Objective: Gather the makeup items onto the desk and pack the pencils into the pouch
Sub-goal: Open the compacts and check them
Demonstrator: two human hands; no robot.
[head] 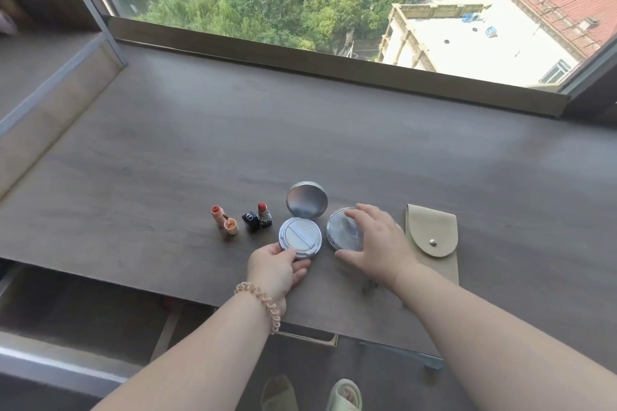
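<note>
Your left hand (pixel 277 268) pinches the near rim of the open cushion compact (pixel 300 237), whose mirrored lid (pixel 307 200) stands tilted up at the far side, while your right hand (pixel 377 240) lies spread over a second, closed round compact (pixel 344 234) just beside it on the desk (pixel 334 143). To the left of the compacts you have an uncapped red lipstick (pixel 264 215) standing next to its black cap (pixel 251 220), and farther left an orange lip tube (pixel 217 215) with its cap (pixel 231 227) off. The beige snap pouch (pixel 432 237) lies flat, flap shut, just right of your right hand, and a coiled hair tie (pixel 265 305) circles your left wrist.
</note>
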